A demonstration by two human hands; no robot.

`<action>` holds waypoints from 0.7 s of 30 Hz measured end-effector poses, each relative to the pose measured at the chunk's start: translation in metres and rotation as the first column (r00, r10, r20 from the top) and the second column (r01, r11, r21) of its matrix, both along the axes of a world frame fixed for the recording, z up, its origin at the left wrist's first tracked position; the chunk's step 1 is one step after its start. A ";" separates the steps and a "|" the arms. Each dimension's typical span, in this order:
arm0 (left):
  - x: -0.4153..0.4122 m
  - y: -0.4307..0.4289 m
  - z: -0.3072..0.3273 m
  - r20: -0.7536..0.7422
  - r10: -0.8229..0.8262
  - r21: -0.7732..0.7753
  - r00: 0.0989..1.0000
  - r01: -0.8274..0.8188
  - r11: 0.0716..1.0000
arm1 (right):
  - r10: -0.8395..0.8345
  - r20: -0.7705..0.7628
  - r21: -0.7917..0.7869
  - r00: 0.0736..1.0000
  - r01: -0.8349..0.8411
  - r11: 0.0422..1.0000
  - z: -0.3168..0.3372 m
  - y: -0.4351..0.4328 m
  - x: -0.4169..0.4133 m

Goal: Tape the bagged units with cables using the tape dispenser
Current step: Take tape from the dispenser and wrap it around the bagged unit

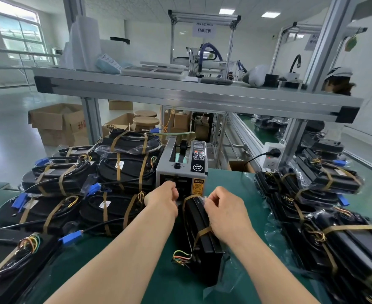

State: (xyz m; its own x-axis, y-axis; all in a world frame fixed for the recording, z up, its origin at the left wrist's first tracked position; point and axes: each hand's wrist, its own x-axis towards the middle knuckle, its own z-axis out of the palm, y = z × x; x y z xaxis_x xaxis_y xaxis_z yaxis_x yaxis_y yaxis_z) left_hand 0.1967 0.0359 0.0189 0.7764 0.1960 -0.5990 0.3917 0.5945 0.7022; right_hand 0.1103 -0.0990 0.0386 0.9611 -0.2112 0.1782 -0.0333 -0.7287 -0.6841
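Right hand (222, 212) gripping the bagged unit (199, 229), our left hand's (163, 199) curled fingers (173, 190) seemingly pinch tape at the tape dispenser (181, 170), wrapping next.

Bagged unit (199, 229): black oblong housing in a clear plastic bag, standing on edge on the green desk (235, 187), its far end just before the tape dispenser (181, 170). One brown tape band (202, 232) wraps its middle; a second strip (189, 197) crosses its far end. Coloured wires (180, 257) protrude at its near end. Dispenser: grey upright box, outlet facing the unit.
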 end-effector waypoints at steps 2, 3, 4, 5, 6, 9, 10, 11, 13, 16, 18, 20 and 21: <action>-0.006 0.004 -0.002 0.097 0.051 0.053 0.994 -0.056 0.997 | 0.008 0.003 0.000 1.000 -0.008 1.000 -0.001 -0.001 0.000; -0.012 0.007 -0.003 0.158 0.018 0.085 0.987 -0.032 0.996 | 0.011 0.005 -0.002 1.000 -0.011 1.000 -0.001 -0.001 0.000; -0.019 0.011 -0.002 0.213 -0.055 0.128 0.975 0.028 0.991 | 0.014 0.006 -0.004 1.000 -0.014 1.000 -0.002 -0.001 0.000; -0.026 0.016 -0.001 0.264 -0.153 0.171 0.952 0.110 0.979 | 0.016 0.005 -0.005 1.000 -0.016 1.000 -0.002 -0.001 0.000; -0.034 0.021 0.003 0.298 -0.267 0.224 0.916 0.205 0.953 | 0.017 0.006 -0.005 1.000 -0.017 1.000 -0.003 -0.001 0.000; -0.049 0.030 0.016 0.318 -0.572 0.410 0.756 0.434 0.802 | 0.025 0.013 -0.007 1.000 -0.025 1.000 -0.003 -0.002 0.002; -0.053 0.030 0.020 0.300 -0.640 0.475 0.707 0.471 0.743 | 0.029 0.013 -0.003 1.000 -0.029 1.000 -0.002 -0.002 0.002; -0.054 0.030 0.022 0.279 -0.690 0.530 0.668 0.492 0.691 | 0.033 0.010 0.002 0.999 -0.033 0.999 -0.002 -0.002 0.002; -0.056 0.028 0.027 0.229 -0.752 0.634 0.618 0.491 0.597 | 0.040 0.002 0.012 0.999 -0.040 0.999 -0.001 -0.001 0.002; -0.055 0.024 0.031 0.175 -0.783 0.743 0.597 0.442 0.503 | 0.039 -0.009 0.018 0.999 -0.039 0.999 0.000 -0.002 0.001; -0.053 0.022 0.033 0.167 -0.789 0.760 0.591 0.433 0.485 | 0.040 -0.009 0.029 0.999 -0.040 0.999 0.000 -0.002 0.001; -0.053 0.022 0.036 0.157 -0.795 0.770 0.586 0.431 0.471 | 0.042 -0.011 0.032 0.999 -0.041 0.999 0.001 -0.002 0.001; -0.053 0.021 0.037 0.153 -0.797 0.772 0.584 0.432 0.465 | 0.042 -0.012 0.031 0.999 -0.041 0.999 0.001 -0.002 0.001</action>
State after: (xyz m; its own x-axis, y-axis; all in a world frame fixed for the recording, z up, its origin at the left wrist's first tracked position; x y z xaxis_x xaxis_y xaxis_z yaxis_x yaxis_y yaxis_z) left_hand 0.1438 0.0571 0.0559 0.9498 -0.2966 -0.0993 0.0039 -0.3063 0.9519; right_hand 0.1112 -0.1008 0.0395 0.9713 -0.1763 0.1598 -0.0124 -0.7082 -0.7059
